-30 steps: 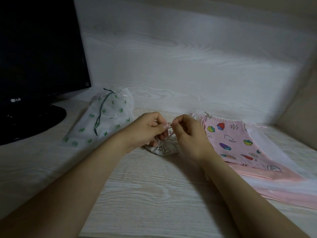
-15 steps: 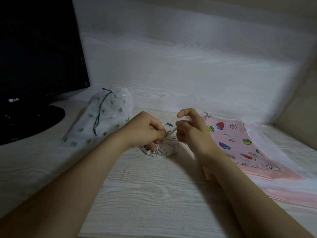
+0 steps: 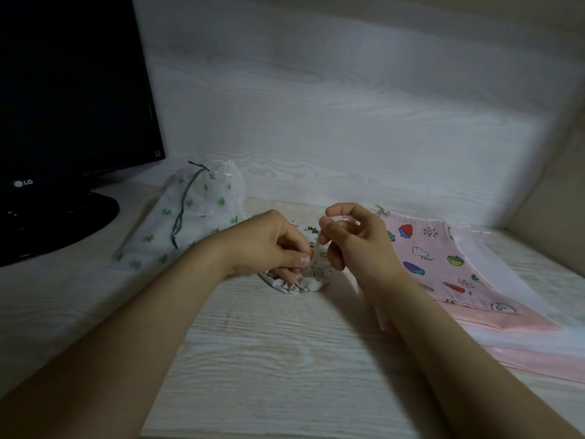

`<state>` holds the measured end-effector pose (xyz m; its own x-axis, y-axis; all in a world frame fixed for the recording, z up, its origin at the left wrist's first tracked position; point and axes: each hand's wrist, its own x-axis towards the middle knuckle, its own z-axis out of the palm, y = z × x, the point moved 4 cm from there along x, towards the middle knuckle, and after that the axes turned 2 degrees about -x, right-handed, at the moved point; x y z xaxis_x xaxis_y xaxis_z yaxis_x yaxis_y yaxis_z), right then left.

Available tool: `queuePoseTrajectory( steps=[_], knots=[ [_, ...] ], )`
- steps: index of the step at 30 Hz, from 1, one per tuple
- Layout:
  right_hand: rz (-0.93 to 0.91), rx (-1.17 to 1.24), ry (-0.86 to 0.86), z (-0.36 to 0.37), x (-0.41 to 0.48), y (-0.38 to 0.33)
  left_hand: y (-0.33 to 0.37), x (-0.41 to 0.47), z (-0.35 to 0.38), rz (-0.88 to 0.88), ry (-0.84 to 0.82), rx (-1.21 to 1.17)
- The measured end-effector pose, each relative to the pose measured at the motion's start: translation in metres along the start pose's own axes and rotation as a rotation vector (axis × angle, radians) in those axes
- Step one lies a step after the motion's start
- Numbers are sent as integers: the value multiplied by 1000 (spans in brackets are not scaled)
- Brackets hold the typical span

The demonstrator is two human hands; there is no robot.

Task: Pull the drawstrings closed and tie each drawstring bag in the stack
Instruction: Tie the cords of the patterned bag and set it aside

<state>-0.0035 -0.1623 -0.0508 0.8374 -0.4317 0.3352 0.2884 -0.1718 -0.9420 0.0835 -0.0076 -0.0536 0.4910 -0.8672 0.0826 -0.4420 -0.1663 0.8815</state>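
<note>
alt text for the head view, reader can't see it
The left hand grips a small bunched white cartoon-print cloth bag on a pale wooden desk while the right hand pinches its drawstring. A stack of flat pink bags lies at right; a white green-patterned bag and black monitor at left.

A pale wood-grain desk (image 3: 285,359) carries everything. At its far left stands the black round foot (image 3: 63,223) of a monitor. Just right of that foot lies a white bag (image 3: 202,223) printed with small green plants, with a dark green cord (image 3: 182,213) trailing across it. Near the middle, a small bag (image 3: 316,277) of white printed cloth sits bunched on the surface. To the right lies a flat stack of bags (image 3: 544,365). A pink bag (image 3: 437,258) with coloured cartoon prints is on top, and a sheer white bag (image 3: 493,264) and plain pink ones show beneath it.
</note>
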Motion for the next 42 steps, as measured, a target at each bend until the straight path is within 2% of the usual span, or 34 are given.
queuePoseTrajectory(
  steps=[6,10,12,15,17,19,23,27,33,42],
  knots=[
    [30,77,46,-7,1,0,-1,4,2,-18,71,2],
    [-73,29,18,-6,2,-4,-6,6,-1,-41,126,-86],
    [-145,-118,14,-6,2,-6,-8,7,-2,-53,174,-141],
    [-292,-471,38,-5,0,-9,-12,10,-4,-80,256,-217],
    [-397,-710,-7,1,-6,-10,-14,11,-5,-86,274,-245],
    [-462,-837,-66,6,-9,-11,-15,12,-6,-94,265,-267],
    [-511,-862,-91,10,-9,-14,-14,11,-4,-99,258,-287],
    [-576,-937,-39,11,-9,-13,-10,11,-1,-100,274,-282],
    [-678,-1046,-40,17,-9,-14,-13,16,-4,-170,316,-246],
    [-602,-1165,-134,20,-4,-6,-8,16,0,-197,252,-244]
  ],
)
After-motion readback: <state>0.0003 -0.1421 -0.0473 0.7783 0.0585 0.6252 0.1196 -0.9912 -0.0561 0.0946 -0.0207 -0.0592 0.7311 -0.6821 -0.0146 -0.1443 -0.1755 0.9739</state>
